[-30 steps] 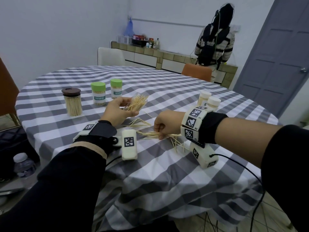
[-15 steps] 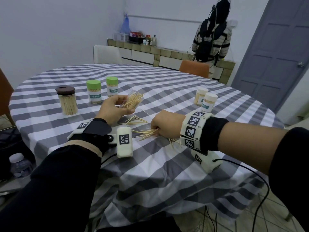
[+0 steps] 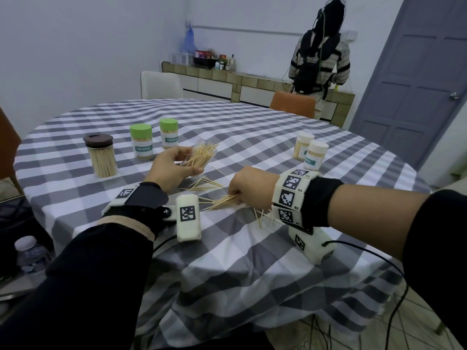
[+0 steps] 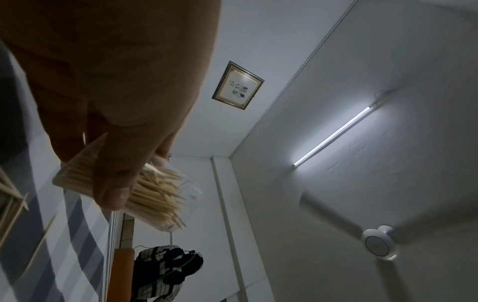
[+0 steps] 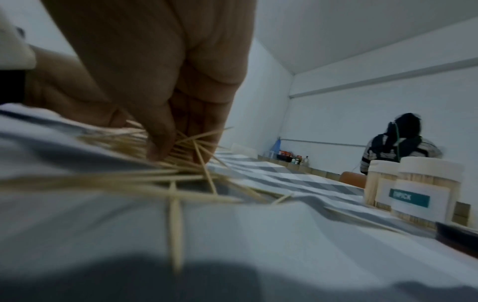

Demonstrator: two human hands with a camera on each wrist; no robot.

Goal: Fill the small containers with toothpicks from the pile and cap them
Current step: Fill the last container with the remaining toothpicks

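My left hand (image 3: pixel 174 169) holds a clear, uncapped container (image 3: pixel 201 155) tilted on its side, partly filled with toothpicks; the left wrist view shows my thumb across the container (image 4: pixel 165 196). My right hand (image 3: pixel 249 189) rests on the checked tablecloth and pinches a bundle of toothpicks (image 3: pixel 222 200) from the loose pile (image 5: pixel 165 169). More loose toothpicks (image 3: pixel 202 184) lie between my two hands, and a few lie under my right wrist.
Two green-capped containers (image 3: pixel 141 141) and a brown-lidded jar (image 3: pixel 101 155) stand at the back left. Two white-capped containers (image 3: pixel 314 157) stand at the right. A person (image 3: pixel 319 54) stands at a counter beyond the table (image 3: pixel 252 261); chairs stand behind it.
My right hand has gathered the toothpicks into a tighter bundle under its fingers and slid slightly left. The left hand keeps the tilted container in about the same place.
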